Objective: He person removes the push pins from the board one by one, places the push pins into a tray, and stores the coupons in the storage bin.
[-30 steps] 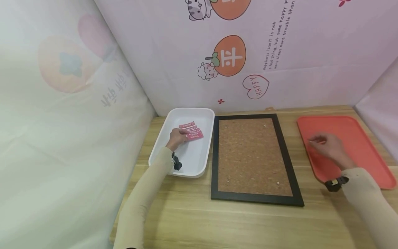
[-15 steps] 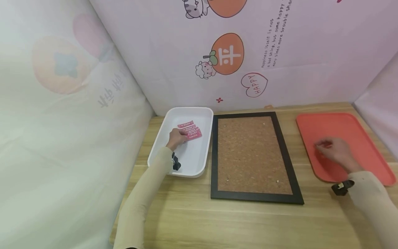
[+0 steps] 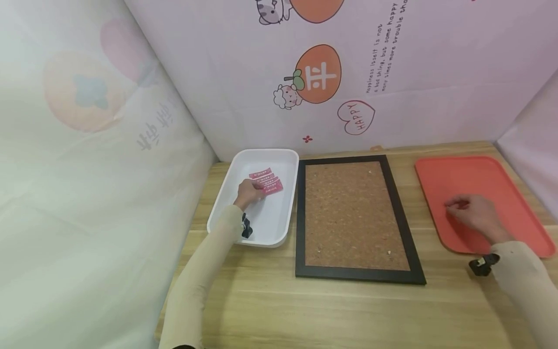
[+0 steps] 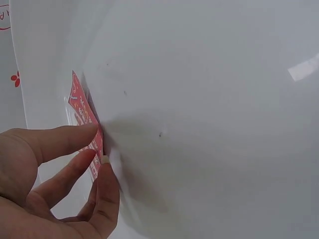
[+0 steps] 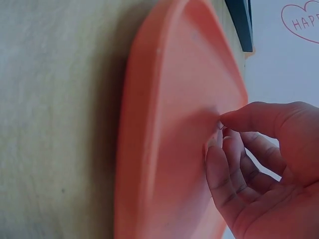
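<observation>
My left hand (image 3: 249,192) is inside the white basin (image 3: 230,167). It pinches the nearest of several overlapping pink printed slips (image 3: 273,187). The left wrist view has the thumb tip on that pink slip (image 4: 83,102) and the other fingertips at its lower edge. My right hand (image 3: 475,213) hovers low over the red tray (image 3: 471,177), thumb and fingers curled close together. In the right wrist view, thumb and forefinger tips nearly meet just above the red tray (image 5: 174,149); I cannot tell whether something tiny lies between them.
A black-framed cork board (image 3: 348,213) lies between basin and tray, with small pale pins (image 3: 389,252) near its corners. All stand on a wooden table (image 3: 340,310). A printed cloth wall (image 3: 418,121) rises directly behind, another along the left.
My right hand has moved rightward from the tray's left rim to farther over the tray, then nearly stopped. My left hand has stayed at the pink slips. The head view has shifted slightly.
</observation>
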### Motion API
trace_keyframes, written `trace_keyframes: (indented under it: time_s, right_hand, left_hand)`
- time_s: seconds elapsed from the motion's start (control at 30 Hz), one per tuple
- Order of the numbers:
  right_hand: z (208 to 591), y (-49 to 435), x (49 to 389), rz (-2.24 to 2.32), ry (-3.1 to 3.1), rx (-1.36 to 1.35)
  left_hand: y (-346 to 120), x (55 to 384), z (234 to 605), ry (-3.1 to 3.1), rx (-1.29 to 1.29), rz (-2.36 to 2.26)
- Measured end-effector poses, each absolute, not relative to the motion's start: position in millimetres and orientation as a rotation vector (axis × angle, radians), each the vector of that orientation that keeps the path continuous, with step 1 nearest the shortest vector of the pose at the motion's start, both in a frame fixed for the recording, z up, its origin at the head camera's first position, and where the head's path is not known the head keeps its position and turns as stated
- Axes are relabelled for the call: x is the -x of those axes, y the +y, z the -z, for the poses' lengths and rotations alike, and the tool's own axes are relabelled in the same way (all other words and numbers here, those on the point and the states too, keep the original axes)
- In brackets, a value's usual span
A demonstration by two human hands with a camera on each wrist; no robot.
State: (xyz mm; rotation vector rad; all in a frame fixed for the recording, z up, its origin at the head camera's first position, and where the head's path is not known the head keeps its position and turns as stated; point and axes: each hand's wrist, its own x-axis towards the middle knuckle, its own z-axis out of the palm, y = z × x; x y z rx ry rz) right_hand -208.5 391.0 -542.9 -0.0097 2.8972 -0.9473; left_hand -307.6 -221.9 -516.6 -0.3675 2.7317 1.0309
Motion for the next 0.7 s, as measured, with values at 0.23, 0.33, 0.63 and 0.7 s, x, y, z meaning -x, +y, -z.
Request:
trace_keyframes:
  time_s: [0.23,0.33,0.63,0.7]
  right_hand:
    - [542.3,391.6,209.0,0.994,2.877,0.012]
    - [540.7,392.8,210.5,1.001,2.886,0.018]
    - [515.6,370.2,212.9,0.91,3.006,0.101]
    - [507.5,361.4,213.5,0.905,3.006,0.129]
  left_hand:
    - [-230.2,309.1,503.0,2.788,0.27,-1.072]
    - [-230.2,307.6,491.5,2.807,0.243,-1.125]
    - [-210.3,299.1,474.1,2.997,-0.013,-1.038]
    - [-203.0,297.0,471.7,3.022,-0.108,-1.023]
